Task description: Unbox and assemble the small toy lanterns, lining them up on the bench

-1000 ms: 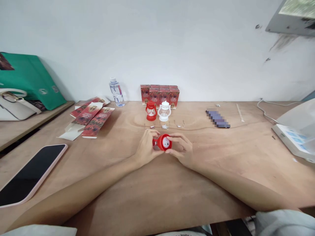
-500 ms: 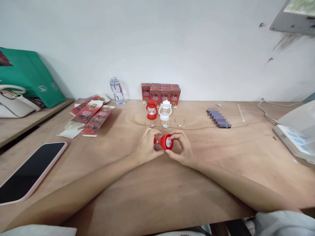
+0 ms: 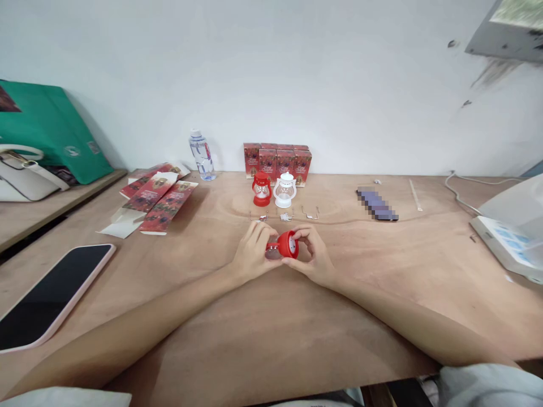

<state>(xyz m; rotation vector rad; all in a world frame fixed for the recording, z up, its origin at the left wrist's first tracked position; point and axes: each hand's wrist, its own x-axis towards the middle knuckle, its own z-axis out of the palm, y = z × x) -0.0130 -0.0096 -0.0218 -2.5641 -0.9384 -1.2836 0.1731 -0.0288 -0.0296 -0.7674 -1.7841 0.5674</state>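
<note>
- Head view, noon toward the wall [image 3: 271,79]: here's the held red lantern [image 3: 283,246] front and centre, tipped on its side, its base aimed at about 3 o'clock!
- The left hand [image 3: 252,252] comes in from the 9 o'clock side, fingers wrapped on the lantern's clear body.
- The right hand [image 3: 317,257] meets it from 3 o'clock, curled, thumb at the base's lower rim, fingertips over by the pale disc [image 3: 293,243] in the underside.
- Whether the lantern touches the table [image 3: 271,333], I can't tell.
- Just beyond, 11 round to 1 o'clock, three small wire pieces [image 3: 311,216] lie in a row.
- Behind them, standing upright: a second red lantern [image 3: 262,193] at 11, a white lantern [image 3: 284,194] at 12, red boxes [image 3: 285,163] right behind the pair.
- Out at 10, flattened red cartons [image 3: 167,209]; toward 9, a phone [image 3: 51,291], well apart!
</note>
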